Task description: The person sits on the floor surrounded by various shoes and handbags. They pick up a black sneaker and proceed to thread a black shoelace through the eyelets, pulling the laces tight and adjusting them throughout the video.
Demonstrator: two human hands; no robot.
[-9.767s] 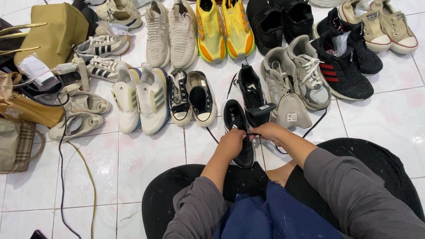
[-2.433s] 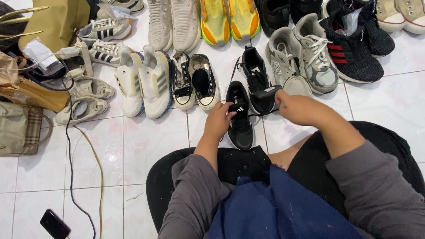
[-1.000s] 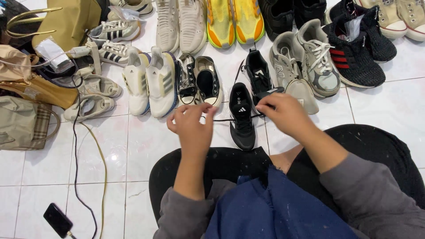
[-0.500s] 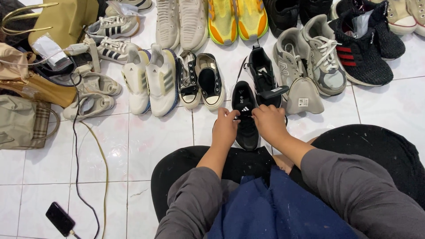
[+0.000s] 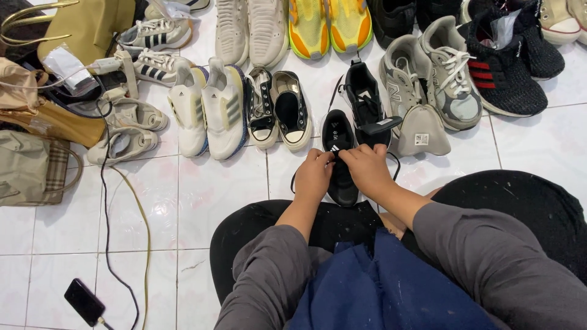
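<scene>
- Pinching at the lace area of the black sneaker (image 5: pixel 340 160), both hands meet over its tongue: left hand (image 5: pixel 313 177) closed with fingertips on the lace, right hand (image 5: pixel 367 169) curled shut on the other side of the same lace.
- Lying on the white tiled floor (image 5: pixel 202 195) just ahead of the knees, toe pointing away, with its partner shoe (image 5: pixel 364 98) just beyond, touching or nearly so.
- Could slip: thin black lace (image 5: pixel 293 183), looped loose off the left side, likely to slide out of the fingertips or snag under the sole if pulled hard.
- Could knock the grey shoe insert (image 5: pixel 422 129) or the neighbouring black canvas low-tops (image 5: pixel 278 110), both close by.
- Could tangle with the black cable (image 5: pixel 107 201) and yellow cord (image 5: pixel 143 226), though both lie well apart to the left.
- Soft knit upper, matte black, narrow rounded toe; glossy hard tiles with dark grout; white sneakers (image 5: pixel 211 107) smooth and padded; tan bag (image 5: pixel 79 27) stiff-looking, with curved handles.
</scene>
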